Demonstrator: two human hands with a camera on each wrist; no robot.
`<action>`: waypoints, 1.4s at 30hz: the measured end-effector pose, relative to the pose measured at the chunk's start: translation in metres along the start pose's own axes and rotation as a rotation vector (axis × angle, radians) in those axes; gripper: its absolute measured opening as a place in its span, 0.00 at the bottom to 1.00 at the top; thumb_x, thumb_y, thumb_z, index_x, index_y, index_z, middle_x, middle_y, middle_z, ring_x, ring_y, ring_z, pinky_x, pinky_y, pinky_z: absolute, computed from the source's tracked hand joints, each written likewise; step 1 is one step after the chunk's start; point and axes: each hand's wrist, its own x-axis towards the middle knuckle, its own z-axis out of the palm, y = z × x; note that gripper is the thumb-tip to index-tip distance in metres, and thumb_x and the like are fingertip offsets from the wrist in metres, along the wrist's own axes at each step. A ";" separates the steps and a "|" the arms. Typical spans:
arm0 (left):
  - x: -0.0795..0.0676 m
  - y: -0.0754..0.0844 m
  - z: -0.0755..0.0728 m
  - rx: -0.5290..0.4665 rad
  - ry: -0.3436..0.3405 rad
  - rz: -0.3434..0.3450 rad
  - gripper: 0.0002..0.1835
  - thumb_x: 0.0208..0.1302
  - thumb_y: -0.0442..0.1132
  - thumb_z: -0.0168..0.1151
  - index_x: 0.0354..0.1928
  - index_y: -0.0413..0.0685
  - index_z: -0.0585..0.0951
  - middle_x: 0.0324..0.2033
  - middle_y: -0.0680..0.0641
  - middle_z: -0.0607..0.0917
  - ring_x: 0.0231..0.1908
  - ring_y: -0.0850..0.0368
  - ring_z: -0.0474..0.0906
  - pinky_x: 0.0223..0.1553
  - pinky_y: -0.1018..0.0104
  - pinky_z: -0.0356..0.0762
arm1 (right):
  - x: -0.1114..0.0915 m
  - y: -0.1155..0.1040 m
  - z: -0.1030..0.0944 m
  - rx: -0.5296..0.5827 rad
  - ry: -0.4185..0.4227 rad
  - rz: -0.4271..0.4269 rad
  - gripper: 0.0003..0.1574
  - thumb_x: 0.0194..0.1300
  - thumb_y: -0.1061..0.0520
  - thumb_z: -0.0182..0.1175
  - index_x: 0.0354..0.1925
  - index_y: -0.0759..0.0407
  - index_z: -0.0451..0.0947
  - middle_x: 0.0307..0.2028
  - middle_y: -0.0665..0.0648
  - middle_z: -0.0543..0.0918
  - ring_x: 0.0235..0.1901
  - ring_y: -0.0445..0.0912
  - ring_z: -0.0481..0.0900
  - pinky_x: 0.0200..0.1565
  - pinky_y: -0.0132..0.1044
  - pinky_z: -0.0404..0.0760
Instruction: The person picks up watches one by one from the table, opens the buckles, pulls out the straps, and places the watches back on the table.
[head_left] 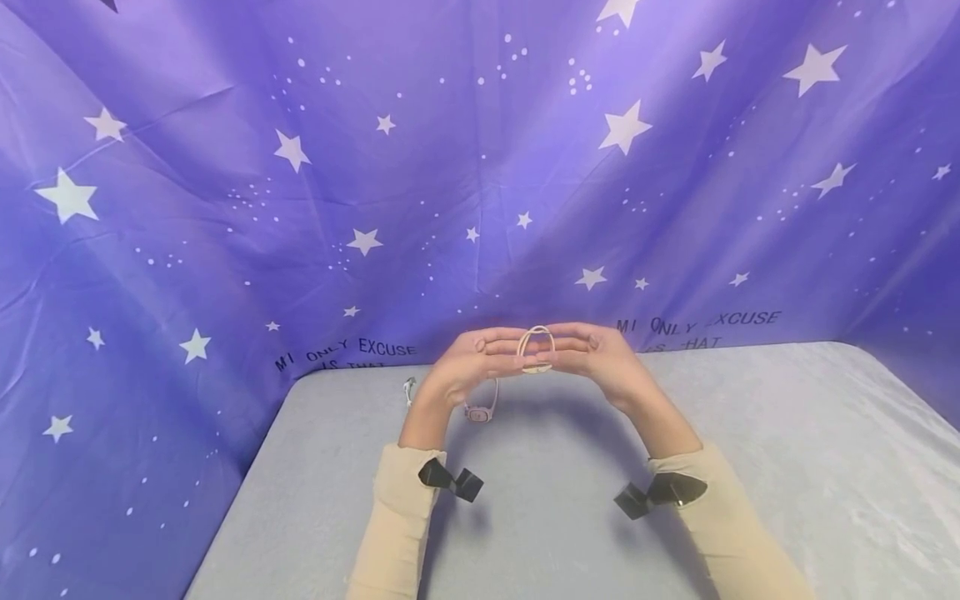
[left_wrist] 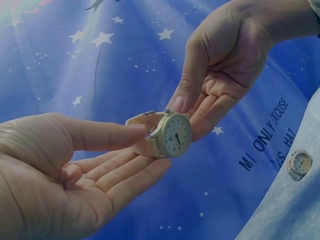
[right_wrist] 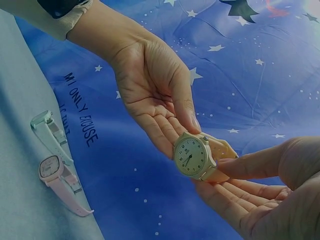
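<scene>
Between both hands, raised over the table, is a pale cream wristwatch (head_left: 537, 369) with a closed strap loop. Its round white dial (right_wrist: 190, 155) with dark numerals shows in both wrist views. My left hand (head_left: 467, 364) pinches it from the left side, thumb and fingers on the strap and case edge. From the other side my right hand (head_left: 603, 364) pinches it too, thumb (right_wrist: 255, 164) over the strap and fingers beneath. In the left wrist view, the right thumb lies by the crown and the buckle is visible near the left thumb.
A pink watch (head_left: 478, 414) with a squarish case lies on the grey table (head_left: 555, 533), left of centre. Beyond it sits a pale green watch (right_wrist: 46, 131). The left wrist view shows a small round watch (left_wrist: 300, 164) on the table. A purple star-patterned curtain (head_left: 450, 167) hangs behind.
</scene>
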 end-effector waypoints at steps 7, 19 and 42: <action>-0.004 0.004 0.000 0.029 -0.006 0.000 0.27 0.63 0.24 0.65 0.65 0.36 0.76 0.55 0.39 0.87 0.51 0.53 0.87 0.60 0.55 0.82 | -0.001 -0.002 0.000 -0.022 -0.006 -0.008 0.35 0.62 0.64 0.69 0.66 0.66 0.72 0.55 0.64 0.86 0.51 0.44 0.87 0.62 0.43 0.81; -0.004 0.005 -0.003 0.042 -0.050 0.030 0.28 0.63 0.22 0.63 0.66 0.30 0.72 0.54 0.38 0.87 0.50 0.54 0.88 0.63 0.49 0.79 | -0.003 -0.005 0.001 -0.035 -0.002 -0.018 0.33 0.63 0.64 0.68 0.65 0.66 0.73 0.54 0.64 0.86 0.49 0.43 0.87 0.64 0.47 0.79; -0.004 0.002 -0.006 0.055 -0.076 0.032 0.25 0.63 0.24 0.66 0.63 0.32 0.76 0.47 0.41 0.90 0.49 0.52 0.88 0.65 0.45 0.77 | -0.004 -0.005 -0.001 -0.029 -0.012 -0.029 0.32 0.62 0.65 0.68 0.64 0.66 0.75 0.52 0.65 0.87 0.48 0.45 0.87 0.63 0.49 0.80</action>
